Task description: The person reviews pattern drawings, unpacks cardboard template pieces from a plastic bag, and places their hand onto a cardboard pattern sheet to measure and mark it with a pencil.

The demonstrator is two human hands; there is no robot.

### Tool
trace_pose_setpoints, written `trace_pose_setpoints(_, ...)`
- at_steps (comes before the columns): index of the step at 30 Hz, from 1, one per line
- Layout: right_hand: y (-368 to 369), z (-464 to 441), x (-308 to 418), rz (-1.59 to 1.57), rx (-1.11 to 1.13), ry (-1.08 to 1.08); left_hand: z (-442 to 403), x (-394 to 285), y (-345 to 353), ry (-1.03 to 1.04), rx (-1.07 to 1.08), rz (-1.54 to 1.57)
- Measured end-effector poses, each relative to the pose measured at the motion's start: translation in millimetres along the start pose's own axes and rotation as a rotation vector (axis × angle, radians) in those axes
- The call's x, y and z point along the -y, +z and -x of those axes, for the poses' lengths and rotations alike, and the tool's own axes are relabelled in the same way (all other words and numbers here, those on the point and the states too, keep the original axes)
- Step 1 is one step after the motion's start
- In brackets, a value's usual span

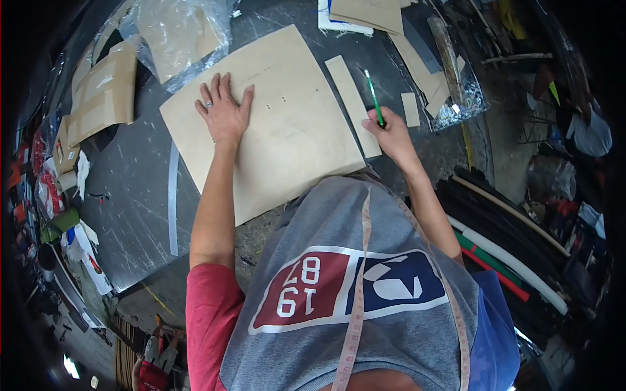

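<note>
My left hand [225, 112] lies palm down with fingers spread on a large sheet of beige cardboard [293, 124]. A ring shows on one finger. The sheet has a few small dark marks near its middle, and its near edge reaches my shirt. To the right of the sheet, my right hand [390, 133] is closed around a slim green pencil [373, 94] that points away from me. Under and beside that hand lies a narrow beige cardboard strip [349, 91], close along the sheet's right edge.
The dark, scratched table [137, 195] carries a long grey strip [173, 202] on the left. Clear plastic wrap [189, 39] and brown cardboard pieces [104, 91] lie at the far left. More offcuts [411, 107] sit at the right. Rolls of material [515, 254] stand beside me.
</note>
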State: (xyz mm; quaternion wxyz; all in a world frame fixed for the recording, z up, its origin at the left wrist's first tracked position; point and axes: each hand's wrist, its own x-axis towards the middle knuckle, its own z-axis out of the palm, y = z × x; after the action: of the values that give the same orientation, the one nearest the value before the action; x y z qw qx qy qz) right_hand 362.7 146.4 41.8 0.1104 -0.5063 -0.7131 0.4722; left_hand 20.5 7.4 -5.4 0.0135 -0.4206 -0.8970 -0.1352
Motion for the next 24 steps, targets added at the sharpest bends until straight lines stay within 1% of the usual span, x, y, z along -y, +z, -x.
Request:
trace_pose_setpoints(2, 5, 1, -1, 0.042, 0.011, -0.007, 1, 1, 2, 0.003, -0.012, -0.024)
trace_pose_setpoints(7, 5, 0, 2, 0.157, -0.006, 0.056, 1, 2, 4, 0.009, -0.002, -0.024)
trace_pose_setpoints(14, 0, -5, -2, 0.153, 0.042, 0.11, 0, 4, 5, 0.008, -0.012, -0.07)
trace_pose_setpoints(18, -2, -8, -7, 0.12, 0.077, 0.131, 0, 4, 5, 0.013, -0.009, -0.042)
trace_pose_setpoints(22, -14, -11, -15, 0.01, 0.071, 0.104, 0, 4, 6, 0.017, -0.004, -0.052)
trace_pose_setpoints(24, -21, -14, -22, 0.023, 0.048, 0.106, 1, 4, 5, 0.015, 0.002, -0.048)
